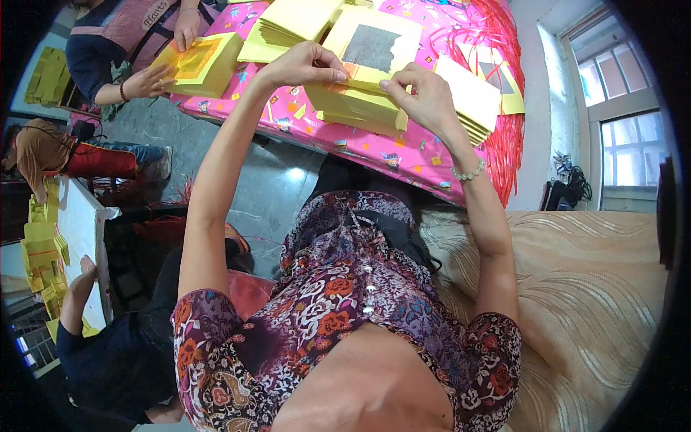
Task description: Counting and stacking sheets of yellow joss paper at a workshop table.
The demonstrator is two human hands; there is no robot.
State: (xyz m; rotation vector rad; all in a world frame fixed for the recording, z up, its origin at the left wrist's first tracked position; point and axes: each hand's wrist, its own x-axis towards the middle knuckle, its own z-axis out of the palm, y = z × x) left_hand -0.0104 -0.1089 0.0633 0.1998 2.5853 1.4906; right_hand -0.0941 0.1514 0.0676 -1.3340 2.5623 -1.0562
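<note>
A stack of yellow paper stands at the near edge of a table with a pink patterned cover. Its top yellow paper sheet carries a dark grey, ragged-edged patch. My left hand pinches this sheet's near edge on the left, thumb against fingers. On the right, my right hand, a beaded bracelet at its wrist, pinches the same edge. Between my fingertips the near edge looks slightly lifted or folded; I cannot tell which.
More yellow stacks lie behind on the pink cover. To the right are another stack and red plastic strands. At left, a person's hands rest on a yellow stack with an orange patch. Other people sit around a white table.
</note>
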